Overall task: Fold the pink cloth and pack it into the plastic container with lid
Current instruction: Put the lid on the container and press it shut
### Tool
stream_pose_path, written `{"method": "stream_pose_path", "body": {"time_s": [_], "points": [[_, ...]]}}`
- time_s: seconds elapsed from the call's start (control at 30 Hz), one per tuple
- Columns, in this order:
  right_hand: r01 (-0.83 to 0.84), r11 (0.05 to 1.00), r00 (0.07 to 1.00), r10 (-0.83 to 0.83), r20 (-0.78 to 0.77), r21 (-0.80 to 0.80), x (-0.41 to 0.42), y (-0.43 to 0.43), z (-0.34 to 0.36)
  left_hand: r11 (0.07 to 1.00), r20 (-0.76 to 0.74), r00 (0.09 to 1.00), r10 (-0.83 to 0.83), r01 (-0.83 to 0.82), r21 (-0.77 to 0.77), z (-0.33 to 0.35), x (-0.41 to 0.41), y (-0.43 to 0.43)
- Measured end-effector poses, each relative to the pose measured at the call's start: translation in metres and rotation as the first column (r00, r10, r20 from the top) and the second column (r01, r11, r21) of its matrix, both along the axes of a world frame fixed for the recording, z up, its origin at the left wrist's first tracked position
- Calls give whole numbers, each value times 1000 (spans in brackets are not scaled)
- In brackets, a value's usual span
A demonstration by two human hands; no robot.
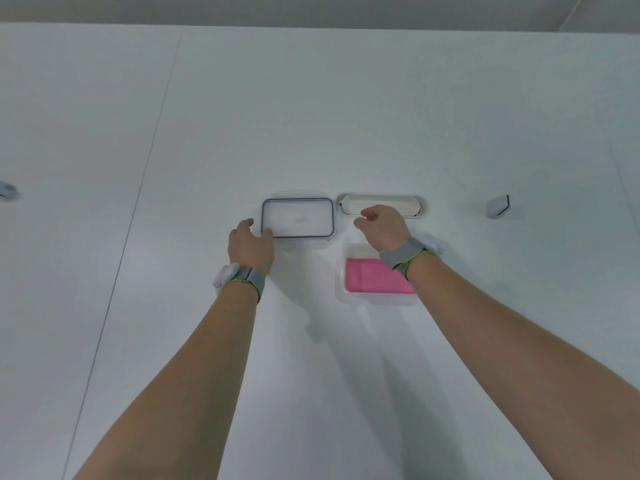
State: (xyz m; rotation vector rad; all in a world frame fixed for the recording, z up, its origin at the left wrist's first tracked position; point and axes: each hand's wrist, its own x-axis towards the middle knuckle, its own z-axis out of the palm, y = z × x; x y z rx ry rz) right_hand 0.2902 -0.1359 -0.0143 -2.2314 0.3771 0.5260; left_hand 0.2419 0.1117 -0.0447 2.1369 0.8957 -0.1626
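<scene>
The pink cloth (370, 278) lies folded flat inside a clear plastic container (341, 294) right of centre on the white table. The container's lid (298, 218), clear with a blue-grey rim, lies flat just beyond it to the left. My left hand (250, 247) is at the lid's near-left corner, thumb on the rim, gripping that corner. My right hand (381, 226) hovers over the container's far edge with fingers loosely curled and nothing in them; its wrist covers part of the cloth. Both wrists wear grey bands.
A white oval cable slot (381, 199) is set into the table just beyond my right hand. A small grey block (497, 206) sits at the right. A small grey object (7, 192) shows at the left edge. A seam runs down the table's left side.
</scene>
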Motion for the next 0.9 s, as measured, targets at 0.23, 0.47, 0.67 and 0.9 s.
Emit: {"method": "stream_pose_path", "body": {"time_s": [0.23, 0.47, 0.67, 0.9], "points": [[47, 998, 995, -44, -85, 39, 26, 29, -23, 998, -44, 999, 16, -18, -55, -14, 16, 15], [106, 994, 990, -107, -93, -21, 30, 43, -25, 992, -34, 995, 92, -94, -81, -24, 26, 18], [212, 972, 974, -202, -108, 101, 24, 34, -33, 976, -33, 984, 177, -180, -120, -26, 19, 18], [284, 934, 958, -283, -39, 216, 16, 13, -15, 939, 63, 966, 252, -228, -258, -13, 7, 11]]}}
